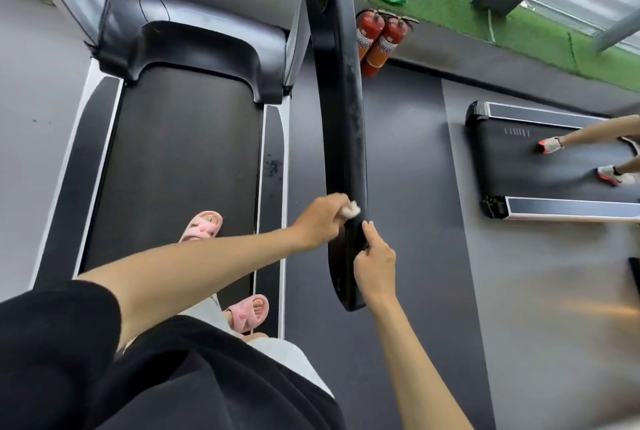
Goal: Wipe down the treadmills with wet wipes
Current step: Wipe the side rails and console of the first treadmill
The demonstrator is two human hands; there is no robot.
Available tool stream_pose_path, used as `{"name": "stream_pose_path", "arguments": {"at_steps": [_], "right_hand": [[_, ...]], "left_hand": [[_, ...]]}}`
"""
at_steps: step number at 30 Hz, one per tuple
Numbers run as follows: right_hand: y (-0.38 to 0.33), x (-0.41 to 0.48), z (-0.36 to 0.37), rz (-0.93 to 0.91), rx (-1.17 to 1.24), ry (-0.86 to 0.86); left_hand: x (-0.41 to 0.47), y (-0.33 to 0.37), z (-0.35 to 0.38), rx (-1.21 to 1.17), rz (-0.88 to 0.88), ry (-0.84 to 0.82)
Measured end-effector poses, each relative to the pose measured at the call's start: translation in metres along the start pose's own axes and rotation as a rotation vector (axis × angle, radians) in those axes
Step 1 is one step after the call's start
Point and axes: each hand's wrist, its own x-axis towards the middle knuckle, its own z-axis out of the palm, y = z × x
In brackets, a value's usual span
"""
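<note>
I stand on a black treadmill belt (pixel 180 152) and look down at its right handrail (pixel 343 124), a long black bar that runs from the top of the view to its end near the middle. My left hand (pixel 320 220) pinches a small white wet wipe (pixel 352 210) and presses it on the rail close to its near end. Damp streaks show higher up the rail. My right hand (pixel 375 261) grips the rail's right edge just below the wipe, fingers curled round it.
Two red fire extinguishers (pixel 379 40) stand on the floor right of the rail. Another person's feet in sneakers (pixel 550 145) move on a second treadmill (pixel 540 159) at the right. A green turf ledge (pixel 450 7) runs along the window. My pink slippers (pixel 202 226) are on the belt.
</note>
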Motion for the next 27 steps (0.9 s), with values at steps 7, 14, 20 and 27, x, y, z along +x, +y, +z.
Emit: {"name": "stream_pose_path", "arguments": {"at_steps": [7,14,20,27], "right_hand": [[0.013,-0.009,-0.001,0.004,0.017,0.016],[0.025,-0.028,0.002,0.018,0.016,0.040],[0.025,-0.028,0.004,-0.007,-0.014,0.030],[0.025,-0.029,0.007,-0.019,-0.032,0.028]], "left_hand": [[0.044,0.004,-0.044,-0.009,-0.141,0.268],[0.022,0.012,0.018,-0.048,-0.170,0.347],[-0.031,0.004,0.013,0.011,0.049,0.040],[0.026,0.011,-0.015,-0.027,-0.148,0.296]]}}
